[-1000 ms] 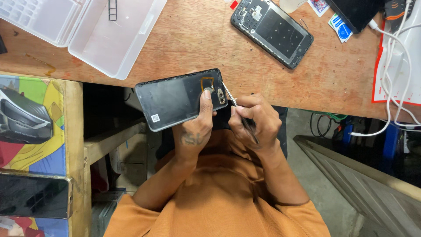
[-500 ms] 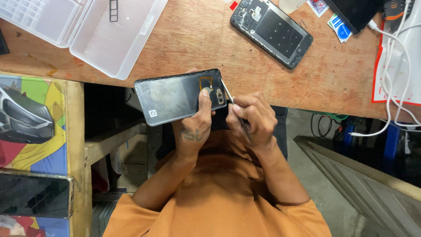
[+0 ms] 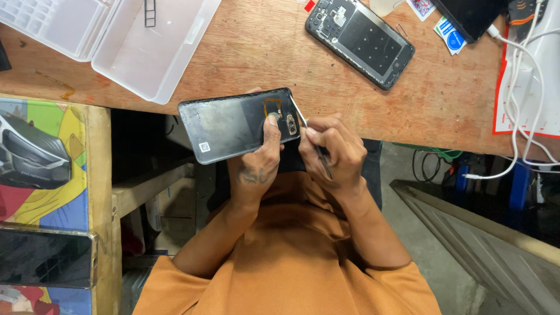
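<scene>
Lying at the far left of the wooden table (image 3: 251, 52), well left of the dark glossy phone back cover (image 3: 233, 125), a clear plastic compartment box (image 3: 116, 41) is standing open with its lid folded out flat, probably so small parts are staying within reach. Below that, left of the cover and lower than the tabletop, a colourful printed board (image 3: 41, 157) is propping a black phone-like slab (image 3: 46, 256).

Moving right, the left hand (image 3: 256, 166) is holding the cover just off the table's near edge, inner side up. Its thumb is pressing down near the camera opening while the other fingers are curling underneath out of sight, so the panel is being pinched flat and steady, seemingly to brace it against the tool's push.

Immediately right of the cover, the right hand (image 3: 332, 154) is gripping a thin metal tool (image 3: 309, 137), tweezers or a pick, I cannot tell which. The fingers are pressed together around its shaft like a pen, and the tip is meeting the cover's right edge beside the camera opening.

Up and to the right of the cover, an opened black phone body (image 3: 361, 41) is lying on the table with its insides exposed, parked apart from the work. Farther right, white cables (image 3: 519, 87) are trailing over a white mat (image 3: 542, 81) and off the table's edge.
</scene>
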